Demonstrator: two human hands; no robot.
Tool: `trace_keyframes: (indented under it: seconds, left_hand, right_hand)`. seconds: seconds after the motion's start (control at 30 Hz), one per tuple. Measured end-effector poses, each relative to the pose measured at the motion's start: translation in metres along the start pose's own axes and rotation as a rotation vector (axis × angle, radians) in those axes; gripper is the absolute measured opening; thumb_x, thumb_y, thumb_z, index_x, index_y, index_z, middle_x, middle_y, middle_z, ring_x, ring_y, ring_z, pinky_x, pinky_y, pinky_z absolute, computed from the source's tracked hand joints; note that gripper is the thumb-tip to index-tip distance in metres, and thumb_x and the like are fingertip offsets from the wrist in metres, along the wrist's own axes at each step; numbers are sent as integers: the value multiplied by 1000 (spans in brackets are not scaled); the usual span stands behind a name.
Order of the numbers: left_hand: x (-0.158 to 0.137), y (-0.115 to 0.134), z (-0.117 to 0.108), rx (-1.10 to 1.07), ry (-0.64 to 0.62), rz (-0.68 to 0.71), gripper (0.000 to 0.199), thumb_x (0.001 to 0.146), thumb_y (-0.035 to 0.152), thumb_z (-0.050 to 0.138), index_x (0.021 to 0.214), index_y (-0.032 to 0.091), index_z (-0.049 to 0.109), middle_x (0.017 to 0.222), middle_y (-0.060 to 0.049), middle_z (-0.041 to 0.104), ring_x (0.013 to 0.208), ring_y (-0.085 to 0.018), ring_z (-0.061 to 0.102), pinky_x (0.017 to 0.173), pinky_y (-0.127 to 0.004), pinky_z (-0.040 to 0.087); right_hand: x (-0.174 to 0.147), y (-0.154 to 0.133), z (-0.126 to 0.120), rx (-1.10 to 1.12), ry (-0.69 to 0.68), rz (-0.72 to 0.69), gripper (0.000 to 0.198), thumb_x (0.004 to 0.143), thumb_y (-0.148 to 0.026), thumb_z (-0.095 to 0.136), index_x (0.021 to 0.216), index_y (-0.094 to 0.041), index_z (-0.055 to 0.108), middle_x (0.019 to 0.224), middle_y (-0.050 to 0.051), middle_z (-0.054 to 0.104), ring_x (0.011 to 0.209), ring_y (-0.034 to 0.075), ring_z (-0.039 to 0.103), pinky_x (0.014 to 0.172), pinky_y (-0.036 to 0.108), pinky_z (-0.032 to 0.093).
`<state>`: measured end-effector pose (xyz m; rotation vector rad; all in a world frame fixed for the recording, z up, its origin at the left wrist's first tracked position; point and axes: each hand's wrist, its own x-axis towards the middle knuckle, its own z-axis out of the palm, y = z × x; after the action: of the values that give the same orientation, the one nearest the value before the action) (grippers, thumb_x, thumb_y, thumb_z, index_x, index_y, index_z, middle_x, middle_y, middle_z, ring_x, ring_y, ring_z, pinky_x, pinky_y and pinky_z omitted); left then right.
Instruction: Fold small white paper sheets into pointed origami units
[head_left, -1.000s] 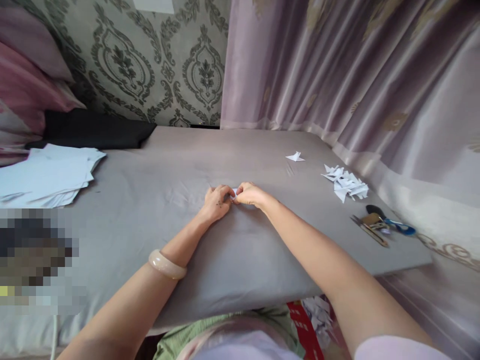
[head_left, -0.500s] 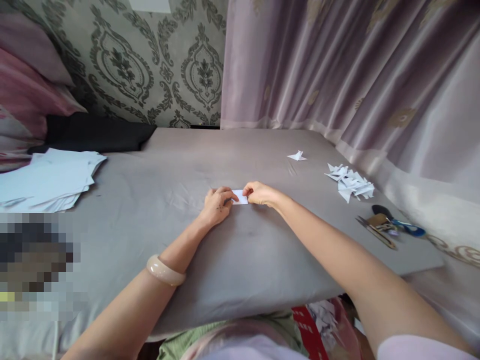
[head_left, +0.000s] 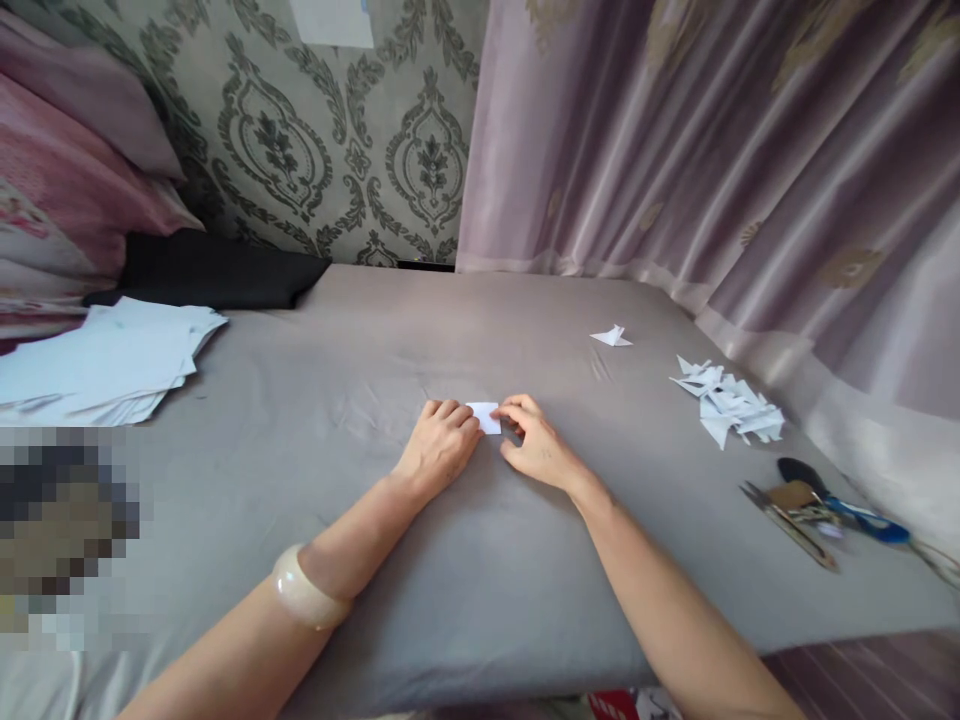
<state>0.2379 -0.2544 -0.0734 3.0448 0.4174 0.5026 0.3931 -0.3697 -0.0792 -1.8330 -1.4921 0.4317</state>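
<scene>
A small folded piece of white paper (head_left: pixel 487 418) lies on the grey cloth in front of me. My left hand (head_left: pixel 444 440), fingers curled and pressed together, grips its left side and covers part of it. From the right, my right hand (head_left: pixel 538 445) reaches over the paper's right edge with a fingertip touching it. Its thumb stands apart from the fingers, so this hand is open. A pale bangle (head_left: pixel 309 588) circles my left forearm.
Folded paper birds lie in a heap (head_left: pixel 731 402), with a single one (head_left: pixel 613 336) farther back. Right of my arm are scissors (head_left: pixel 862 518) and a slim pointed tool (head_left: pixel 791 528). Paper sheets (head_left: pixel 112 360) are stacked at left beside black cloth (head_left: pixel 217 272). A curtain (head_left: pixel 585 140) borders the back right.
My right hand has gone from pinching the paper's right end to a looser pose with thumb and fingers apart. My left fingers now curl more closely over the left side. The view has shifted.
</scene>
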Motion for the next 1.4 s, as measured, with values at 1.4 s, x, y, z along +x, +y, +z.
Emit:
trace_keyframes:
  seconds: [1.4]
  left_hand:
    - [-6,-9,-10,-505,-125,-607,22,91,30,49,85,20,68,86,-3,64,74,-17,62,67,-27,45]
  right_hand:
    - [2,-21,17,-173,101,331,18,90,-33,55,81,-24,68,83,1,64,70,14,60,63,26,40]
